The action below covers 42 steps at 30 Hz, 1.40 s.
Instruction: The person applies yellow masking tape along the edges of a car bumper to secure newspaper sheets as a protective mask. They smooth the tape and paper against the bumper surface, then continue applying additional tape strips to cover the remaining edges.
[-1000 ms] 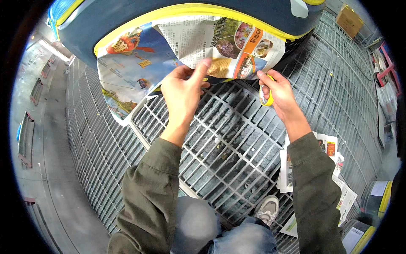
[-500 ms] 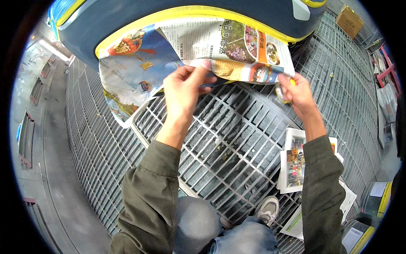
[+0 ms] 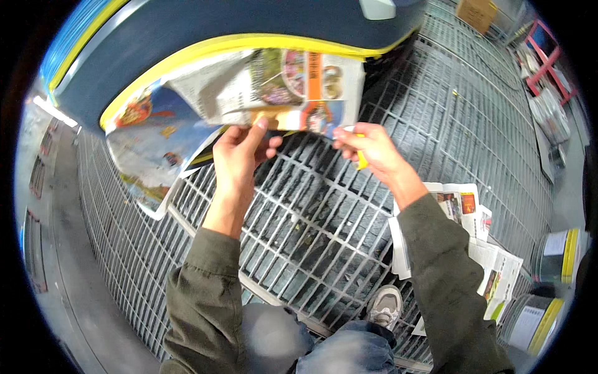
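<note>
A sheet of newspaper (image 3: 230, 87) hangs from the lower edge of a dark blue curved panel, which looks like a car bumper (image 3: 249, 28). Yellow tape (image 3: 249, 42) runs along that edge where the paper meets it. My left hand (image 3: 237, 156) pinches the paper's lower edge between thumb and fingers. At the lower right corner, the fingers of my right hand (image 3: 374, 149) are closed on the paper. A small yellow object (image 3: 361, 154) is also in my right hand, mostly covered by the fingers. Another colourful newspaper part (image 3: 149, 156) droops at the left.
Metal floor grating (image 3: 311, 218) lies beneath. Loose newspapers (image 3: 498, 262) rest by my right forearm. Two tins with yellow bands (image 3: 554, 255) stand at the far right. A cardboard box (image 3: 476, 14) and a red rack (image 3: 548, 62) are at the back right.
My right hand has come closer to the left hand, along the paper's lower edge. The view has shifted, and the bumper now appears further left.
</note>
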Tool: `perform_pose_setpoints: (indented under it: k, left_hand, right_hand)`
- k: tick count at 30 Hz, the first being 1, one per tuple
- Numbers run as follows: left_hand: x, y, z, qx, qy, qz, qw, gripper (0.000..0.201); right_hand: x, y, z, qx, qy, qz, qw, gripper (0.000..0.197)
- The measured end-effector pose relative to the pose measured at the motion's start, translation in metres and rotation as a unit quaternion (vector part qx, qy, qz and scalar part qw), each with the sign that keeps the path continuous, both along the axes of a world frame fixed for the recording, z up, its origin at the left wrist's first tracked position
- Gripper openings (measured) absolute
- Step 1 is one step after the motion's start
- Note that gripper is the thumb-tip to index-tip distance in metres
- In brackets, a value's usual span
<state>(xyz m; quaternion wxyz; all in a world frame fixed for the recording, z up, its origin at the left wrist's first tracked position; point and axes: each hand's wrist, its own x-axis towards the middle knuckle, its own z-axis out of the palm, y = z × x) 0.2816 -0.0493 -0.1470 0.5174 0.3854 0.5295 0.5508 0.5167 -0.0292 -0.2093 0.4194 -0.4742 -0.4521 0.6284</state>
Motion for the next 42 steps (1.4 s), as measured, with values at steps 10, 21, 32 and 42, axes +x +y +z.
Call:
perform_pose_setpoints:
  k: [10,21,32,42]
  left_hand:
    - [-0.003,0.007,-0.003,-0.028,0.044,-0.037,0.998,0.024]
    - [-0.019,-0.004,0.014,-0.017,-0.028,-0.102,0.994,0.031]
    - [-0.004,0.001,0.015,0.002,-0.038,-0.066,0.997,0.033]
    - [-0.011,0.003,0.014,-0.006,-0.046,-0.082,0.996,0.034]
  right_hand:
    - [0.007,0.012,0.018,-0.035,0.047,-0.003,0.998,0.028]
    - [0.016,0.017,0.007,0.013,0.177,-0.013,0.984,0.019]
    - [0.007,0.017,0.015,0.081,0.124,-0.087,0.985,0.024]
    - [0.007,-0.001,0.046,-0.047,0.152,-0.057,0.986,0.056]
